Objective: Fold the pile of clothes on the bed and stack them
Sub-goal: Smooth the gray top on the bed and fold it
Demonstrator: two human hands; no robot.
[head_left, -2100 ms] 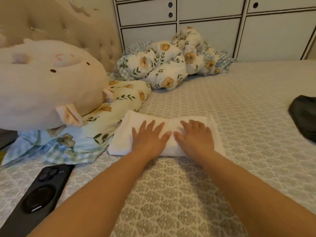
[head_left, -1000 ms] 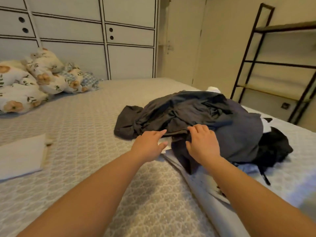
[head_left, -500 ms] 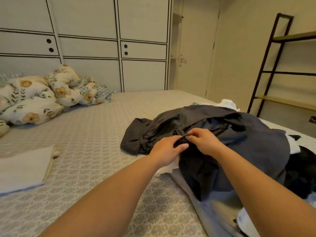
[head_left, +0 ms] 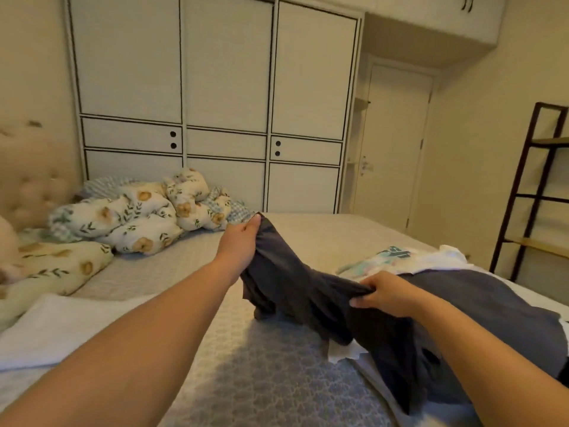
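Head view: left hand [head_left: 238, 245] and right hand [head_left: 385, 292] each pinch a bunched edge of a crumpled dark grey cloth garment [head_left: 295, 288], lifted between them above the patterned grey bedspread [head_left: 261, 371]. Right of it lies the clothes pile [head_left: 492, 300]; left, a folded white towel [head_left: 61, 328].

There is one view only, from a camera on the person's head, close over the bed [head_left: 277, 380]. It looks forward and a little down, across the bed toward the wardrobe [head_left: 215, 87] on the far wall. Both forearms reach in from the bottom edge, near the lens. The wide angle bends the shelf [head_left: 529, 192], right of the wardrobe, and the door between them.
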